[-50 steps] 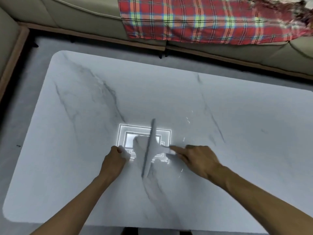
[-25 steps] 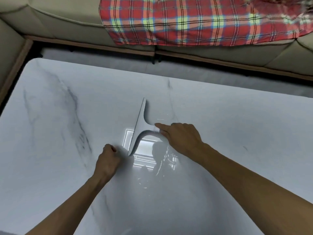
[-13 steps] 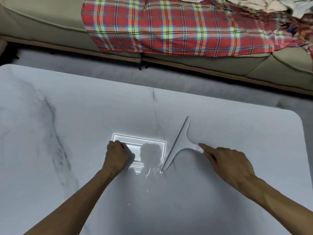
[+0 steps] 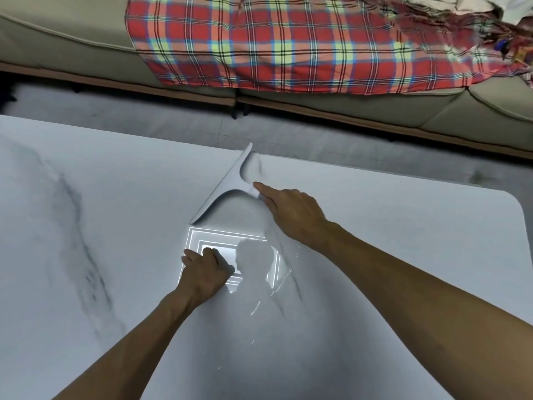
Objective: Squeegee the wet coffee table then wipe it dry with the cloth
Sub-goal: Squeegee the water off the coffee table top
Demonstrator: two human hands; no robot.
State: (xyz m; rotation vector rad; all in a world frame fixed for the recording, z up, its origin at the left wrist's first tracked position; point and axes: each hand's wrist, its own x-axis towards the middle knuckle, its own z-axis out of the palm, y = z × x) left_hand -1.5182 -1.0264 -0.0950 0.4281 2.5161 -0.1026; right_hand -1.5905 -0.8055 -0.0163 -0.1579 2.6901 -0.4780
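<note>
Squeegee (image 4: pixel 227 183) sits blade-down on the white marble coffee table (image 4: pixel 115 197), slanted, its far tip at the table's far edge. The right hand (image 4: pixel 291 215) grips its handle, forefinger stretched along it. The left hand (image 4: pixel 206 272) rests clenched on the tabletop nearby.

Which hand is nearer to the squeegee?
Right. The right hand grips the squeegee by its handle. The left hand rests fisted on the coffee table, apart from the blade's near tip, closer to the person.
</note>
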